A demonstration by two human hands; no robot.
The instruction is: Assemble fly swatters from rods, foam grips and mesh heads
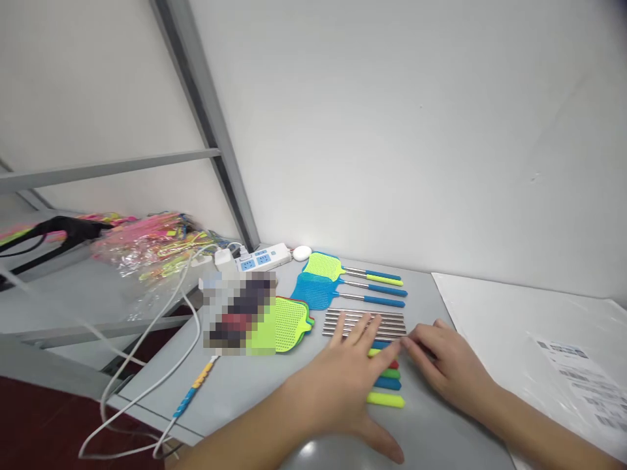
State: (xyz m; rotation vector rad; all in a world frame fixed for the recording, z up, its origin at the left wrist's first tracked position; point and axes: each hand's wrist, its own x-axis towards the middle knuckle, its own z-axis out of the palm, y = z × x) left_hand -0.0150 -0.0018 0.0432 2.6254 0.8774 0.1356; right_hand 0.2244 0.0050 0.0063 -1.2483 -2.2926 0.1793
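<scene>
My left hand spread flat, fingers open over rods and grips. My right hand curled at rods' right ends, thumb and finger nearly together; can't tell whether gripping. Left of rods, swatter heads stacked. Beyond rods, assembled swatters. Farther, power strip by wall.

Left hand and right hand are bare, with slim, rounded fingers. Left forearm and right forearm are likewise bare, narrowing towards the wrists.
</scene>
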